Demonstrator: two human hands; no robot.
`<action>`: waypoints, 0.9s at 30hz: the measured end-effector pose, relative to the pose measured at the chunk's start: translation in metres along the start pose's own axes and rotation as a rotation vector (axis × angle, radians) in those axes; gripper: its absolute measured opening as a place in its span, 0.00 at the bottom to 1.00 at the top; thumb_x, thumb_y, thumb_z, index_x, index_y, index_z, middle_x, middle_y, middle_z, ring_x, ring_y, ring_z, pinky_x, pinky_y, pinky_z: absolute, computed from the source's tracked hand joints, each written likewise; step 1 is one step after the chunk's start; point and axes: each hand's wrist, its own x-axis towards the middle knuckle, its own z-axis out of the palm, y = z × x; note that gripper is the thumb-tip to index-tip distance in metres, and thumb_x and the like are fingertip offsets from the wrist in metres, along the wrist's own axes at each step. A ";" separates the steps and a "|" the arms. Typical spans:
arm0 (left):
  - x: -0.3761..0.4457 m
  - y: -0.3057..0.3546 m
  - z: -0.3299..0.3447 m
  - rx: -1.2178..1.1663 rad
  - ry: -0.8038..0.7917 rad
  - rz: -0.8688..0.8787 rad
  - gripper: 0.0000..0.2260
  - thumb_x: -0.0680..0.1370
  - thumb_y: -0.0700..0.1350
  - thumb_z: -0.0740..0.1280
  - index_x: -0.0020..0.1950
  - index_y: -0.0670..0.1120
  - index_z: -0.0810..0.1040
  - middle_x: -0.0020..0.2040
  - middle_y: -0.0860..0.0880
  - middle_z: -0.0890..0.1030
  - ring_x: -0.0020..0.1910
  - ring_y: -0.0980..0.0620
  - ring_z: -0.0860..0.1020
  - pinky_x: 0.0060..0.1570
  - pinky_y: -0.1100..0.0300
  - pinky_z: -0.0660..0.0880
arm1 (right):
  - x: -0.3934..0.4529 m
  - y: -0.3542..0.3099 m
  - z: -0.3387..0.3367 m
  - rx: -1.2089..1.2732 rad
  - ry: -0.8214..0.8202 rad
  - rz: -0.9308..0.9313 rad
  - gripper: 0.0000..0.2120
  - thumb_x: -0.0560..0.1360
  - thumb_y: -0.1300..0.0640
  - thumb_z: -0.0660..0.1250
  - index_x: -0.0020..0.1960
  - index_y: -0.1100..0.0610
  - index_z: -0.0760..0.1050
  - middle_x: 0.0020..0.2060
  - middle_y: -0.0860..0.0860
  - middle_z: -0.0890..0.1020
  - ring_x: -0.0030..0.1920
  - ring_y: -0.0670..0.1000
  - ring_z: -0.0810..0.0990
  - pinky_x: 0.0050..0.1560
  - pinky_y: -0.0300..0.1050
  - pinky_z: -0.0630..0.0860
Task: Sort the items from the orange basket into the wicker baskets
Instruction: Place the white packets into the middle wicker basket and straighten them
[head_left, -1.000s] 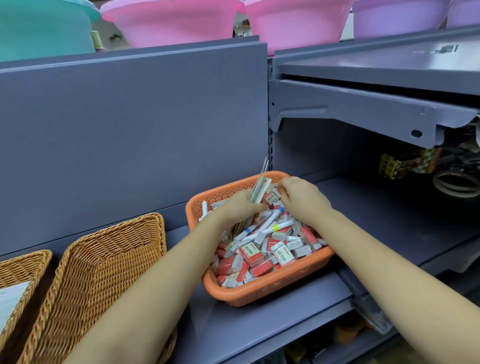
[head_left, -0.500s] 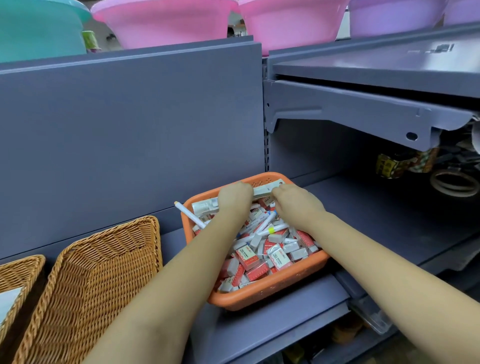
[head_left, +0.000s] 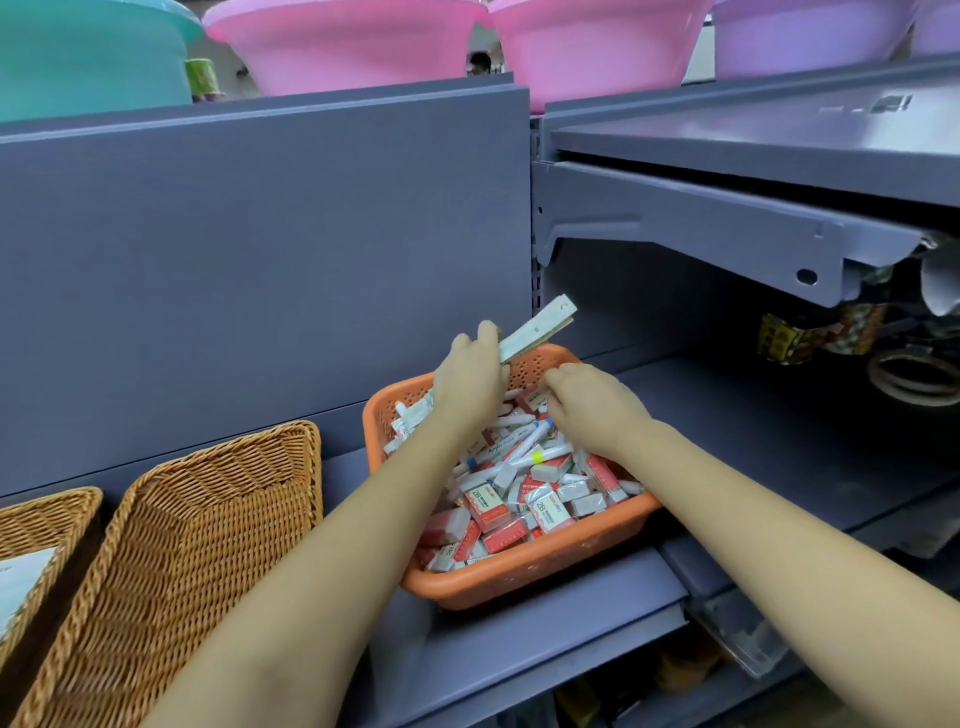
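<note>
An orange plastic basket (head_left: 519, 587) sits on the grey shelf, full of red-and-white erasers (head_left: 488, 506) and white markers (head_left: 524, 447). My left hand (head_left: 467, 379) is above its back half and grips a bundle of long flat white packs (head_left: 540, 327), which points up and to the right over the back rim. My right hand (head_left: 592, 405) is low in the back right of the basket, fingers curled down into the pile; whether they hold anything is hidden. An empty wicker basket (head_left: 208, 499) stands tilted to the left, and a second wicker basket (head_left: 47, 519) is at the far left.
Above the right half, a grey shelf and its bracket (head_left: 727, 234) jut out. Teal, pink and purple plastic basins (head_left: 353, 47) line the top. Tape rolls (head_left: 914, 379) lie far right under that shelf. White paper lies in the far-left wicker basket.
My left hand has lifted the bundle of packs from lying along the basket's back rim and tilted it up to the right. My right hand stays at the back of the pile.
</note>
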 end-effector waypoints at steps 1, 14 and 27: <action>0.001 0.000 -0.003 -0.074 0.009 -0.010 0.10 0.81 0.43 0.57 0.62 0.44 0.66 0.44 0.46 0.67 0.37 0.48 0.68 0.34 0.58 0.62 | -0.001 0.000 -0.001 0.012 0.002 -0.002 0.13 0.80 0.56 0.54 0.59 0.58 0.73 0.57 0.53 0.76 0.56 0.55 0.75 0.50 0.50 0.73; -0.019 -0.017 -0.007 -0.698 -0.208 -0.147 0.08 0.81 0.50 0.60 0.53 0.46 0.71 0.43 0.49 0.74 0.41 0.53 0.71 0.42 0.59 0.71 | -0.004 -0.005 -0.004 0.013 -0.039 -0.093 0.15 0.79 0.59 0.55 0.62 0.59 0.73 0.58 0.55 0.77 0.56 0.55 0.75 0.52 0.48 0.72; -0.037 -0.036 -0.062 -0.902 0.033 -0.222 0.11 0.82 0.49 0.56 0.42 0.47 0.62 0.34 0.50 0.65 0.32 0.51 0.63 0.38 0.54 0.64 | 0.008 -0.071 -0.022 -0.068 -0.017 -0.167 0.13 0.78 0.60 0.55 0.58 0.60 0.73 0.56 0.57 0.77 0.56 0.57 0.75 0.54 0.51 0.74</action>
